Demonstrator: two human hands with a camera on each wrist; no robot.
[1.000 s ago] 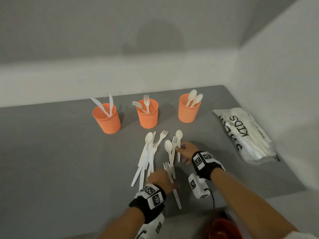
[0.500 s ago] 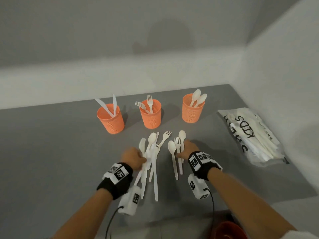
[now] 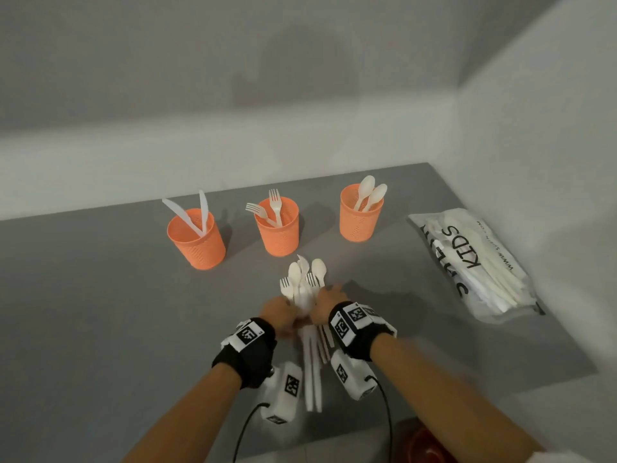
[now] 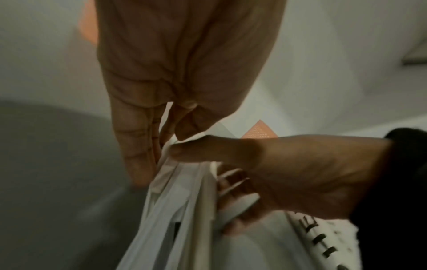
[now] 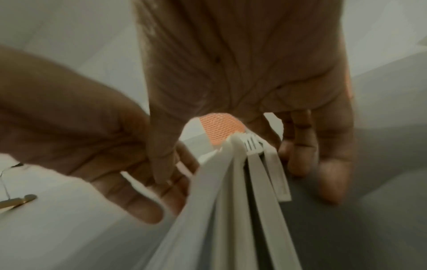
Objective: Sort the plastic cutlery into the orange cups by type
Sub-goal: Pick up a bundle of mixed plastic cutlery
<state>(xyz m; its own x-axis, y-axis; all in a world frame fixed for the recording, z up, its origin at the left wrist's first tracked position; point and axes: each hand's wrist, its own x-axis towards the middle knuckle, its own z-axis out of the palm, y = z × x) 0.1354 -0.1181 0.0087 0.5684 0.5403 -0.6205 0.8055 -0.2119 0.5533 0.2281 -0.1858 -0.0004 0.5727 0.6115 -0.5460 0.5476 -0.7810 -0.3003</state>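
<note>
Three orange cups stand in a row in the head view: a left cup (image 3: 197,242) with knives, a middle cup (image 3: 277,230) with forks, a right cup (image 3: 360,217) with spoons. In front of them a mixed bundle of white cutlery (image 3: 303,284) is squeezed between both hands, heads pointing at the cups. My left hand (image 3: 283,312) holds its left side, fingers (image 4: 136,146) along the handles. My right hand (image 3: 325,300) grips the right side, its thumb over the top of the bundle (image 4: 184,201). The handles (image 5: 233,210) run back under my wrists.
A clear bag (image 3: 474,262) printed KIDS, full of white cutlery, lies at the right by the wall. The grey table (image 3: 100,312) meets white walls at the back and right. A red object (image 3: 427,446) shows below the table's near edge.
The cutlery lay spread out on the table; now it is pushed together into one bundle. My left hand swung out to the left and came in towards the right hand.
</note>
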